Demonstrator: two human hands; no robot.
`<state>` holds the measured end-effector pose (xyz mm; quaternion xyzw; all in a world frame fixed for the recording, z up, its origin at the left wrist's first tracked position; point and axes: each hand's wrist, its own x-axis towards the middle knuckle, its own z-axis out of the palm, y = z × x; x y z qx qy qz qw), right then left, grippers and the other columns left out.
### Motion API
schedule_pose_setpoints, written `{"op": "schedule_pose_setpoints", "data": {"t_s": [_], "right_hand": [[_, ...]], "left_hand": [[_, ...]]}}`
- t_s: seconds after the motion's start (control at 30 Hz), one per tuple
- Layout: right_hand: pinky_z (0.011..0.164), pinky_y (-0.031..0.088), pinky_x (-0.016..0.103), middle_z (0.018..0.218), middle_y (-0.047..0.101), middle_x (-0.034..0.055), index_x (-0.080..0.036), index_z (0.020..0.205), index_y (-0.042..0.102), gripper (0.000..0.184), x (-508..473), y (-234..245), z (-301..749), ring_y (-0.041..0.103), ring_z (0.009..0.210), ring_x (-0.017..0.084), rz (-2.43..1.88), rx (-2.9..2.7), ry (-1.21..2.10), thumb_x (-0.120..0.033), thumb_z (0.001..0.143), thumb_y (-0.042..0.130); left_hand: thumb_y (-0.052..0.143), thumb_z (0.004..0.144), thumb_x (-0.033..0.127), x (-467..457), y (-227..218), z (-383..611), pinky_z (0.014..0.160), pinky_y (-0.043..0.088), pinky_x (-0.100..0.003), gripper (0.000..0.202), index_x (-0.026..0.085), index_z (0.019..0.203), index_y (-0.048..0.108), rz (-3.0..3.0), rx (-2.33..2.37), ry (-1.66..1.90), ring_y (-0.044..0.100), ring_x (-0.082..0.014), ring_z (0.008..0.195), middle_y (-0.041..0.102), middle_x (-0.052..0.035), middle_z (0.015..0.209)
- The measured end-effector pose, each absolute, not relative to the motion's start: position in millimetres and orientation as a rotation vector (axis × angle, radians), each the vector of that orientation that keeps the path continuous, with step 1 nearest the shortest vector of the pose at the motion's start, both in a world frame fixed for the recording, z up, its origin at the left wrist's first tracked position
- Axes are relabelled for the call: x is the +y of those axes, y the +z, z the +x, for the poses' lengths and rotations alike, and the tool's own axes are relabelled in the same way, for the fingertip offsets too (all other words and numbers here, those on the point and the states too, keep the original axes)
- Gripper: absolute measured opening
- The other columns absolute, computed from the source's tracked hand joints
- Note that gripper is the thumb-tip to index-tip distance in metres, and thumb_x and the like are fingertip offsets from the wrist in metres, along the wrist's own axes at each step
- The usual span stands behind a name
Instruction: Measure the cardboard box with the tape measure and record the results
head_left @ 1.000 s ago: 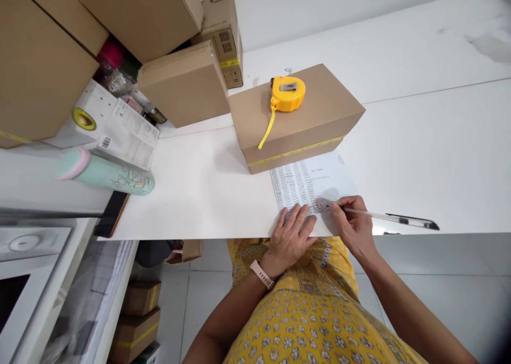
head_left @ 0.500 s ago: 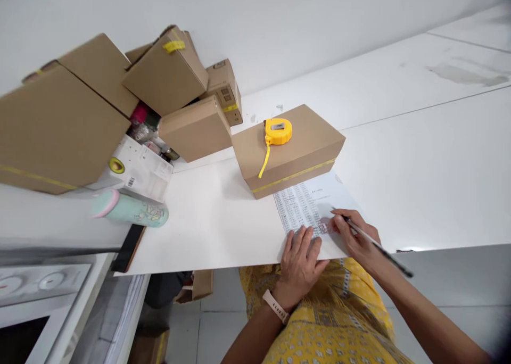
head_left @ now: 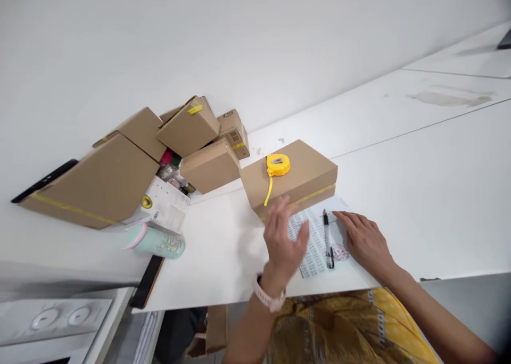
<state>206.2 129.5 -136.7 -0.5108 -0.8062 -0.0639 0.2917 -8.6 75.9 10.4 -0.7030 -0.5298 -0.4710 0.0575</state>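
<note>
My left hand (head_left: 284, 241) is raised in front of the cardboard box (head_left: 303, 164), empty, its fingers and thumb apart and slightly blurred. On top of that box lies a yellow tape measure (head_left: 278, 165) with its strap hanging toward me. A printed sheet (head_left: 311, 265) rests partly behind the box's near side, and a black-and-clear pen (head_left: 328, 239) lies across it. My right hand (head_left: 367, 240) is flat at the sheet's right side, fingers stretched out, holding nothing. A round pinkish stamp shows on the paper beside it.
Several cardboard boxes (head_left: 215, 167) are stacked at the left by the wall. A white carton (head_left: 167, 204) and a mint bottle (head_left: 159, 242) lie before them. A white appliance with knobs (head_left: 59, 316) stands at the lower left. The white table's (head_left: 211, 279) front edge runs before me.
The pen has left my right hand and now lies on the sheet. My left hand has lifted off the paper toward the box. The camera view has tilted upward.
</note>
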Motion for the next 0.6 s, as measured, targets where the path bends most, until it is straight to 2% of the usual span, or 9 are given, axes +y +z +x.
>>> {"op": "schedule_pose_setpoints", "data": {"t_s": [0.07,0.2,0.3,0.47,0.53,0.6], "right_hand": [[0.088,0.050,0.042,0.125,0.074,0.0116,-0.019,0.138,0.060,0.055,130.7,-138.5,206.3,0.065,0.113,0.029,-1.355,-2.132,-0.161,-0.004,0.089,0.044],[0.086,0.052,0.043,0.123,0.076,0.0118,-0.022,0.129,0.067,0.046,133.0,-139.0,206.1,0.066,0.111,0.030,-1.349,-2.112,-0.131,-0.009,0.093,0.044],[0.085,0.053,0.043,0.121,0.076,0.0112,-0.023,0.119,0.072,0.040,135.4,-140.7,206.2,0.067,0.110,0.030,-1.325,-2.108,-0.135,-0.009,0.092,0.045],[0.083,0.053,0.043,0.118,0.077,0.0107,-0.023,0.111,0.074,0.036,138.7,-145.8,207.1,0.068,0.107,0.030,-1.290,-2.076,-0.128,-0.009,0.092,0.046],[0.082,0.055,0.043,0.116,0.077,0.0105,-0.024,0.112,0.073,0.035,136.6,-143.5,207.4,0.070,0.103,0.029,-1.275,-2.015,-0.060,-0.012,0.094,0.046],[0.080,0.056,0.043,0.111,0.078,0.0106,-0.024,0.113,0.072,0.031,132.1,-133.5,206.6,0.071,0.098,0.029,-1.263,-1.858,0.016,-0.020,0.098,0.046]], "left_hand": [[0.063,0.097,0.031,121.5,34.5,-19.1,0.116,0.043,-0.053,0.032,0.021,0.127,0.058,-1.997,-1.732,-1.397,0.057,-0.0310,0.136,0.066,-0.0164,0.138],[0.080,0.083,0.044,189.2,60.7,-24.1,0.112,0.041,-0.054,0.073,0.015,0.141,0.045,-1.890,-2.130,-1.195,0.050,-0.0404,0.140,0.058,-0.0261,0.145],[0.085,0.077,0.044,211.1,65.4,-18.6,0.110,0.041,-0.053,0.086,0.014,0.144,0.041,-1.892,-2.287,-1.140,0.053,-0.0432,0.137,0.061,-0.0297,0.138],[0.085,0.074,0.027,216.2,65.9,-15.6,0.115,0.034,-0.052,0.083,0.013,0.144,0.043,-1.895,-2.440,-1.493,0.048,-0.0414,0.141,0.059,-0.0282,0.142],[0.081,0.078,0.031,209.0,70.2,-19.0,0.111,0.040,-0.049,0.081,0.013,0.146,0.041,-1.923,-2.467,-1.655,0.056,-0.0375,0.133,0.064,-0.0245,0.137],[0.063,0.092,0.044,196.3,77.6,-23.8,0.097,0.052,-0.043,0.063,0.013,0.144,0.045,-2.019,-2.462,-1.726,0.069,-0.0308,0.113,0.072,-0.0189,0.123]]}}
